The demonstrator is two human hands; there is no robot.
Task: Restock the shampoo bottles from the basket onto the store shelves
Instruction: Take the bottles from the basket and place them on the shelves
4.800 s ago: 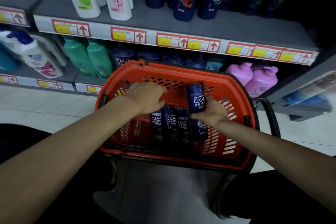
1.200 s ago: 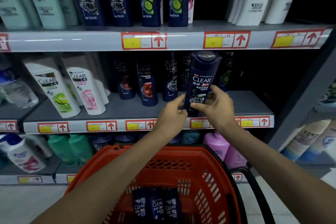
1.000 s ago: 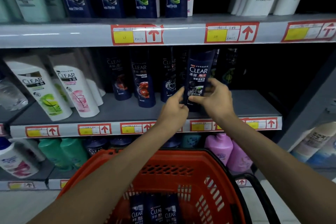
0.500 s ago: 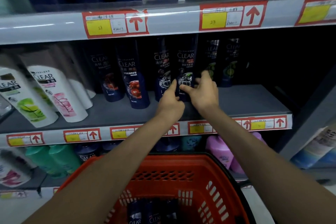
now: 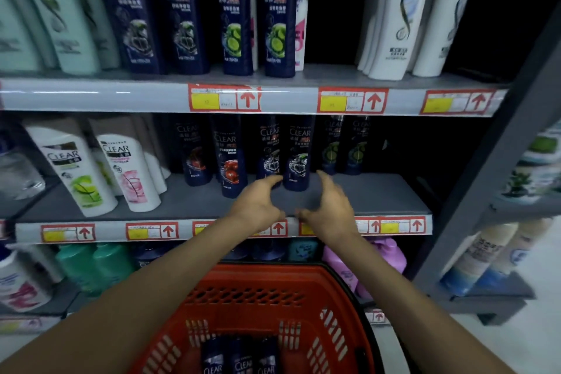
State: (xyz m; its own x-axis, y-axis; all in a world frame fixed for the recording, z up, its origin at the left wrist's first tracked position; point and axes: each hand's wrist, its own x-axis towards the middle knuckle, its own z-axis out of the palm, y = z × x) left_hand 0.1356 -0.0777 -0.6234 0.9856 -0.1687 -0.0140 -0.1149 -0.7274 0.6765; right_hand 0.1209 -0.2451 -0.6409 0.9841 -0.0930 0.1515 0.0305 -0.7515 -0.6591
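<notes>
Your left fingers (image 5: 268, 183) are apart and loosely curved, gripping nothing. Tips are just beside the foot of the bottle (image 5: 297, 155); can't tell if they touch. Your right fingers (image 5: 325, 180) are spread too, empty, with tips just right of the same bottle and clear of it. Left hand (image 5: 258, 209) and right hand (image 5: 332, 212) sit side by side at frame centre, over the front edge of the middle shelf (image 5: 382, 196), thumbs near each other.

The bottle is dark blue with a CLEAR label. It stands upright on that shelf just above centre, free of both hands. A twin (image 5: 268, 152) stands just beside it on the left. Red-fruit bottles (image 5: 229, 158) are further left, green-fruit bottles (image 5: 344, 146) to the right and deeper in. White bottles (image 5: 100, 167) are at middle left. Price tags (image 5: 224, 98) run along the shelf edges. Tall white bottles (image 5: 400, 12) are at upper right.

The basket (image 5: 273, 272) is red, bottom centre, between your forearms. Three basket bottles (image 5: 243, 358), dark, lie inside at the bottom edge. Green bottles (image 5: 94, 264) are at lower left. A pink bottle (image 5: 388, 255) is just right of the basket.
</notes>
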